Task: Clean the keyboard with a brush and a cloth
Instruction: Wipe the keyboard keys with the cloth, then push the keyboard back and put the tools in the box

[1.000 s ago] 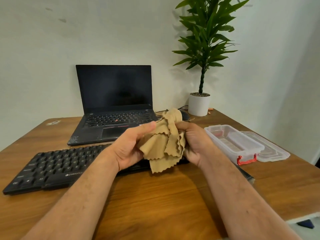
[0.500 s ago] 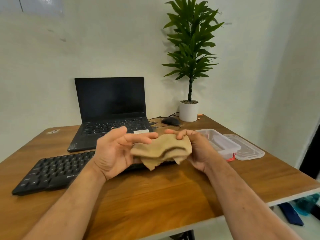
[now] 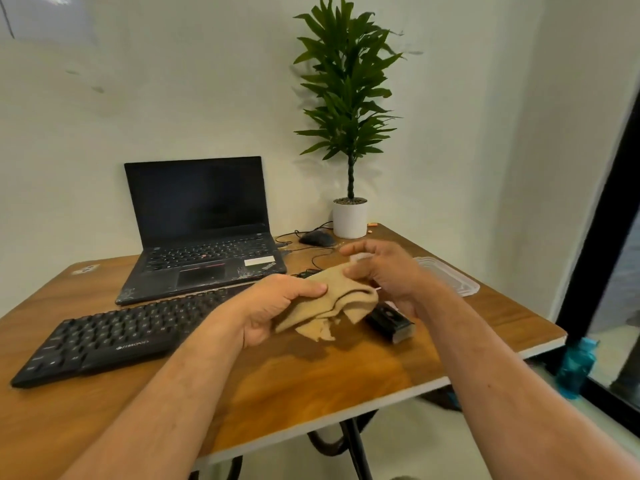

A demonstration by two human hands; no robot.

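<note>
A tan cloth (image 3: 332, 303) hangs folded between both hands above the wooden table (image 3: 311, 379). My left hand (image 3: 270, 306) pinches its left side with thumb on top. My right hand (image 3: 384, 271) grips its upper right edge with the fingertips. The black keyboard (image 3: 104, 337) lies on the table to the left, partly hidden behind my left hand. A black brush (image 3: 391, 322) lies on the table just below my right hand; only its head shows.
An open black laptop (image 3: 201, 233) sits behind the keyboard. A black mouse (image 3: 317, 238) with cable and a potted plant (image 3: 349, 216) stand at the back. A clear plastic lid (image 3: 450, 275) lies right of my right hand. The table's edge runs near right.
The crumpled cloth has been smoothed into a flatter fold and lowered. The camera view has risen and shifted right, so the brush and the table's right edge now show.
</note>
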